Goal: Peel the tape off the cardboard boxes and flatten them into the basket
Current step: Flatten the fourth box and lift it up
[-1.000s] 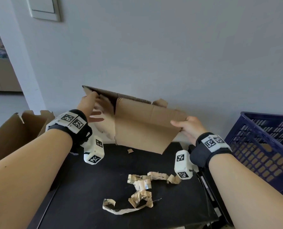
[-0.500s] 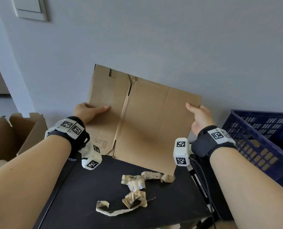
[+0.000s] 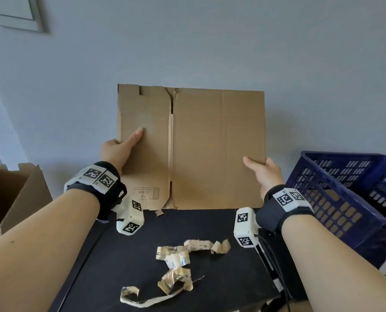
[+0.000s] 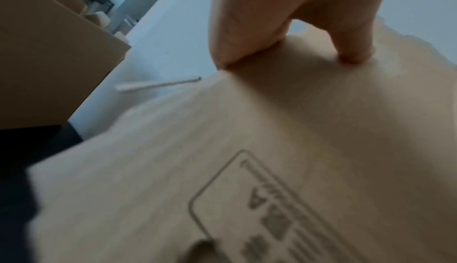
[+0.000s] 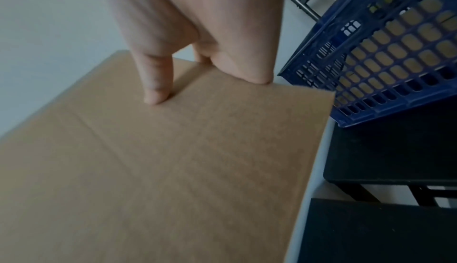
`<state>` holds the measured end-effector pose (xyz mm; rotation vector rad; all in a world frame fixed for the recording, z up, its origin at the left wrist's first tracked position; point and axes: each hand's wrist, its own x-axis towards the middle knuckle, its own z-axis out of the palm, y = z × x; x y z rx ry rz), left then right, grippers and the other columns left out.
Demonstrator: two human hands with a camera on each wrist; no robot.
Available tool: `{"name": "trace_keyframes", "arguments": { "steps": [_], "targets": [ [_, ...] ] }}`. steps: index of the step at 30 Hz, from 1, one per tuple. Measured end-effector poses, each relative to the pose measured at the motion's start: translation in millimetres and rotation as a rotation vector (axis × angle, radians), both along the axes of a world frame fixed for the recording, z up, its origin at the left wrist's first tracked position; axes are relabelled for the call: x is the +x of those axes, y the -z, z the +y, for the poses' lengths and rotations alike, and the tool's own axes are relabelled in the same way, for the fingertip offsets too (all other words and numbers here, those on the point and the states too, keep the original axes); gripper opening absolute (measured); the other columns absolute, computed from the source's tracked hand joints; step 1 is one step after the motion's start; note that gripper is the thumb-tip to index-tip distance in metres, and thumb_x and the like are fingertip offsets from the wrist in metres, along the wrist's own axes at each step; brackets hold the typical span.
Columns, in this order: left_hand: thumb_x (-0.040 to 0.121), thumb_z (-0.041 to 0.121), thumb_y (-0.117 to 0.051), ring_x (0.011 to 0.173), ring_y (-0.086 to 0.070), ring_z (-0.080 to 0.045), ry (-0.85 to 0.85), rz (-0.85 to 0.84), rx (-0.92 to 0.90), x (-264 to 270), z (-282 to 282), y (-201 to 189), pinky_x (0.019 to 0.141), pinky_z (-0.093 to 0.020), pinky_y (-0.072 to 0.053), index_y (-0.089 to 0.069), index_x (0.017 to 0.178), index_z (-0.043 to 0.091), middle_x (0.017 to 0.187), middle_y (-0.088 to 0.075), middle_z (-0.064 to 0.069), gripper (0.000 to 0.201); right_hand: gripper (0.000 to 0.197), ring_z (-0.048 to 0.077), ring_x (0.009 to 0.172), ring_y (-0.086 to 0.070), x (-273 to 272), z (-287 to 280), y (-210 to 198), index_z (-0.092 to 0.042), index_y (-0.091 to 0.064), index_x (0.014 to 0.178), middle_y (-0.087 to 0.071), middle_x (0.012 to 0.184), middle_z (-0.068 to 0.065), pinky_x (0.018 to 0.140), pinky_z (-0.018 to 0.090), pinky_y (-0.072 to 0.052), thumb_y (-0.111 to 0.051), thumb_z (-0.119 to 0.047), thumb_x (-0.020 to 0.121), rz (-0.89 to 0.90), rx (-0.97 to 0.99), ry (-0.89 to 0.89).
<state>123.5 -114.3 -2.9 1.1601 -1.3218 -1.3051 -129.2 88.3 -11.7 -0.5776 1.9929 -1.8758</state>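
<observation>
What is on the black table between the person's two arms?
Crumpled strips of peeled tape lie on the black table between the arms, below the flattened cardboard held by the left hand and the right hand. The head view shows it.

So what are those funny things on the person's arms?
Both forearms are bare, with no sleeves. Each wrist wears a wide black band topped with white plates printed with black square codes. Under each wrist hangs a chunky white camera box, rounded at the corners and marked with the same checkered codes. A thin black cable trails from the right box. The hands wear no gloves.
</observation>
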Motion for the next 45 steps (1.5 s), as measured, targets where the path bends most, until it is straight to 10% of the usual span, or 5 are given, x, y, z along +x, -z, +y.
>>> {"name": "trace_keyframes", "arguments": {
  "steps": [4,26,38,45],
  "targets": [
    [0.073,0.053,-0.073,0.066,-0.052,-0.006,0.031,0.014,-0.064,-27,16,-9,0.054,-0.020,-0.039,-0.053,0.077,0.015,0.074,-0.056,0.007,0.043,0.053,0.013,0.092,-0.055,-11,16,-8,-0.014,-0.051,0.126,-0.060,0.113,-0.001,0.081,0.027,-0.039,-0.076,-0.022,0.079,0.028,-0.041,0.144],
    [0.079,0.048,-0.070,0.073,-0.056,-0.006,0.240,0.128,-0.120,-275,197,-41,0.057,-0.019,-0.043,-0.058,0.102,0.015,0.082,-0.059,0.008,0.042,0.041,0.018,0.096,-0.062,-214,229,-45,-0.016,-0.062,0.118,-0.066,0.110,0.001,0.083,0.029,-0.047,-0.074,-0.021,0.079,0.216,-0.025,0.486],
    [0.078,0.050,-0.068,0.085,-0.063,-0.017,0.236,0.142,-0.199,-470,311,-56,0.075,-0.032,-0.053,-0.058,0.095,0.013,0.091,-0.064,0.001,0.042,0.034,0.012,0.092,-0.056,-399,350,-67,-0.010,-0.061,0.118,-0.061,0.101,-0.004,0.080,0.023,-0.040,-0.068,-0.011,0.084,0.215,-0.058,0.465],
    [0.082,0.020,-0.070,0.105,-0.056,-0.017,0.260,0.019,-0.190,-539,321,-56,0.090,-0.027,-0.046,-0.038,0.139,0.015,0.126,-0.057,-0.006,0.065,0.043,0.012,0.095,-0.056,-477,360,-51,-0.017,-0.052,0.125,-0.057,0.109,-0.004,0.065,0.014,-0.039,-0.066,-0.013,0.085,0.184,-0.057,0.428]
  ]
}}
